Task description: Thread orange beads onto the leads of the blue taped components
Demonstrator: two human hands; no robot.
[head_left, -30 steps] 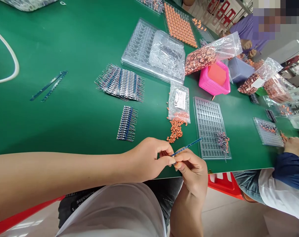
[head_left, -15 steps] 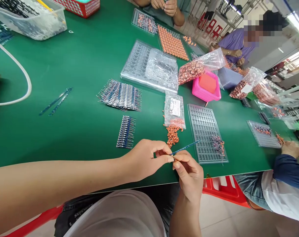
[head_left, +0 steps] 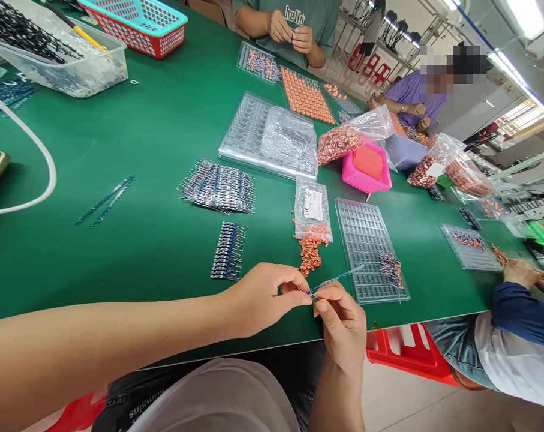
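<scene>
My left hand (head_left: 269, 300) pinches one end of a thin blue tape strip (head_left: 337, 278) between thumb and fingertips, just above the table's front edge. From there the strip slants up to the right, over the clear slotted tray (head_left: 359, 240). My right hand (head_left: 343, 315) is closed too, its thumb and index finger meeting the left fingertips at a tiny wire-leaded part (head_left: 314, 296), partly covered by fingers. Just beyond the hands, small orange rings (head_left: 311, 255) spill from a labelled plastic bag (head_left: 313, 207). Several wire-leaded parts with orange ends (head_left: 391, 270) lie in the slotted tray.
Left of the rings lie a short taped row of leaded parts (head_left: 227, 252) and a larger stack (head_left: 220, 187). Behind are stacked clear trays (head_left: 240, 135) and a pink basket (head_left: 366, 183). A white cable (head_left: 51, 162) curves at left. Co-workers sit opposite and at right.
The camera view has tilted up slightly, so the table contents appear lower. Both hands stay together at the strip's end; the small part between the fingertips shows a little more.
</scene>
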